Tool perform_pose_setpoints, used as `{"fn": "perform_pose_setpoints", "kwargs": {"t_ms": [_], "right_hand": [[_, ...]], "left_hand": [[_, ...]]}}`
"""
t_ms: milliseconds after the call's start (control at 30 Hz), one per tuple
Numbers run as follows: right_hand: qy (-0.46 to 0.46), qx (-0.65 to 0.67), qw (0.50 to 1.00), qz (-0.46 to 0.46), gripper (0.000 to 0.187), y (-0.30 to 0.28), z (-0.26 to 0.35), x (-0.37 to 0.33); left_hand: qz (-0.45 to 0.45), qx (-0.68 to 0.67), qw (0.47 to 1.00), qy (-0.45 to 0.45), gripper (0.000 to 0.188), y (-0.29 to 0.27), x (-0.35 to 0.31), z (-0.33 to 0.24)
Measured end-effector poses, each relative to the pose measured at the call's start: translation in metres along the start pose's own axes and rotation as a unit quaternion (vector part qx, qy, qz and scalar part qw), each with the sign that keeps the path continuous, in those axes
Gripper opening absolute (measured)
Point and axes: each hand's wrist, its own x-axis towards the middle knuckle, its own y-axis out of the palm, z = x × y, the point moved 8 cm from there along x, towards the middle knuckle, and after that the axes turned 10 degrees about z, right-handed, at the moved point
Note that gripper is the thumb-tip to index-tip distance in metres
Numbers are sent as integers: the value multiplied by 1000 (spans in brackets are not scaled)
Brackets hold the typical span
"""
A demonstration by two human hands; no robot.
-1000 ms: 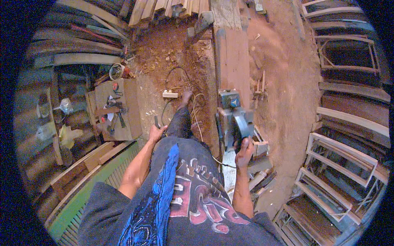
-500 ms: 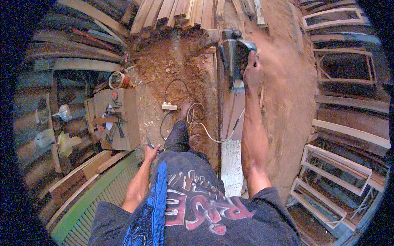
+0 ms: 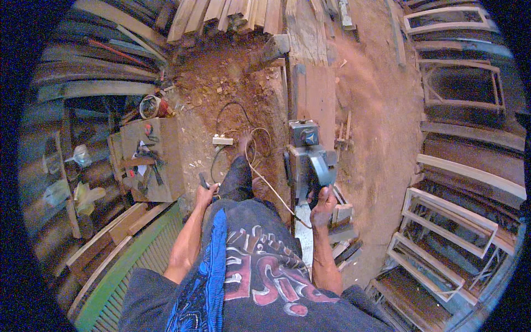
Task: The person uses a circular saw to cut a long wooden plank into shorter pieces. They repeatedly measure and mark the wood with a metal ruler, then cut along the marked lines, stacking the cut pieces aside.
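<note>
My right hand (image 3: 323, 207) is wrapped round the rear handle of an electric hand planer (image 3: 304, 160). The planer rests on a long reddish-brown board (image 3: 316, 94), close in front of my body. From the planer's rear, a pale cord (image 3: 271, 185) loops to a white power strip (image 3: 223, 141) on the ground. Low at my left side, my left hand (image 3: 206, 196) is closed on a small dark object (image 3: 203, 179), whose upper end sticks out above the fingers. I cannot make out its kind.
Stacked planks (image 3: 227, 16) lie ahead, beyond wood shavings (image 3: 232, 83) on the ground. On the left stand a box (image 3: 168, 149) with tools on it, a bucket (image 3: 150, 106) and a green slatted panel (image 3: 135, 254). Several wooden frames (image 3: 451, 221) line the right side.
My right hand has drawn the planer back along the board toward my body, baring the board's far part. My left hand stays low at my side with the dark object.
</note>
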Motion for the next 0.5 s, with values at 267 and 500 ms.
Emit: {"fn": "perform_pose_setpoints", "kwargs": {"t_ms": [267,500], "right_hand": [[-136,-192,969,-78,56,31,63,97],[-122,-97,987,-36,69,85,110,267]], "left_hand": [[-32,50,998,30,35,-5,-6,-20],[-31,17,999,5,36,-8,-5,-3]]}}
